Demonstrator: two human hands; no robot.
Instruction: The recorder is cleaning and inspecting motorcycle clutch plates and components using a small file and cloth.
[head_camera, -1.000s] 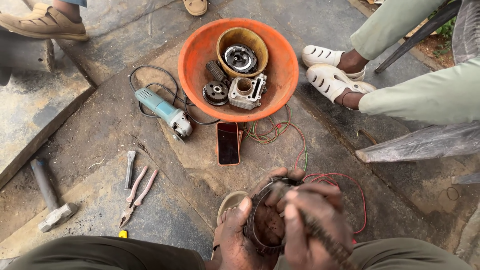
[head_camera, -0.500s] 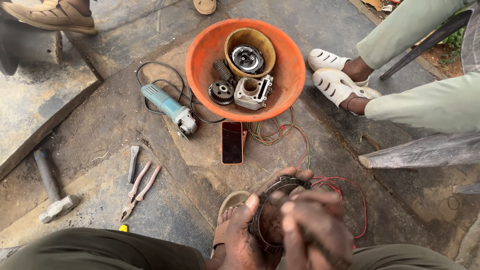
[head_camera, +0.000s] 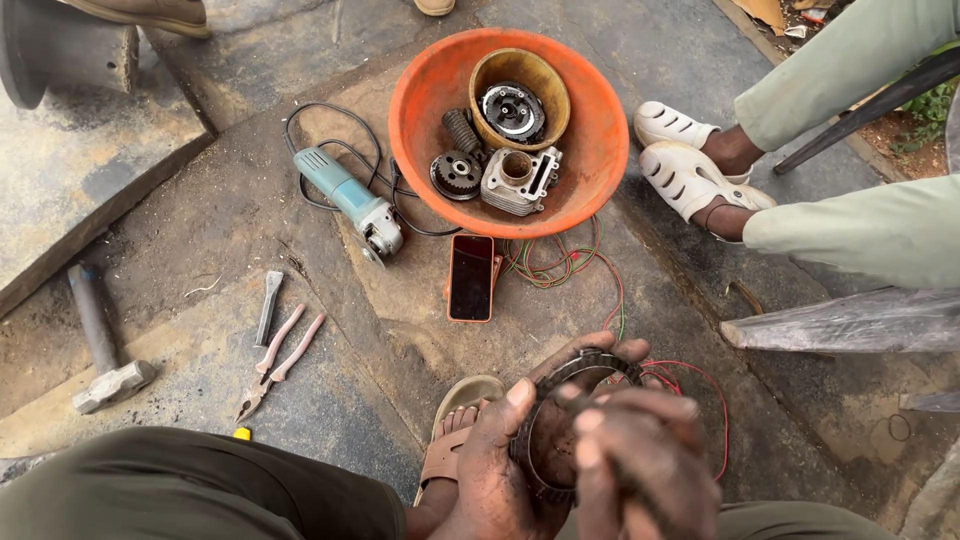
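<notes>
- the dark metal ring (head_camera: 548, 420), toothed or wound round its rim, sits low in the frame over the person's lap; it looks stiff, fairly heavy for its size and probably greasy, so the rim is the place to grip it, not the thin red and green wires (head_camera: 600, 275) trailing near it
- the left hand (head_camera: 500, 470) cups the ring from below, thumb over the near rim, fingers closed round the far edge; the right hand (head_camera: 640, 460) lies over it, fingers curled, blurred; i cannot tell whether it holds a tool
- beyond the ring: a phone (head_camera: 471, 277) flat on the concrete; an orange basin (head_camera: 600, 150) of engine parts; a blue angle grinder (head_camera: 350, 200); pliers (head_camera: 280, 362), chisel (head_camera: 268, 305) and hammer (head_camera: 100, 340) to the left; another person's sandalled feet (head_camera: 690, 165) to the right
</notes>
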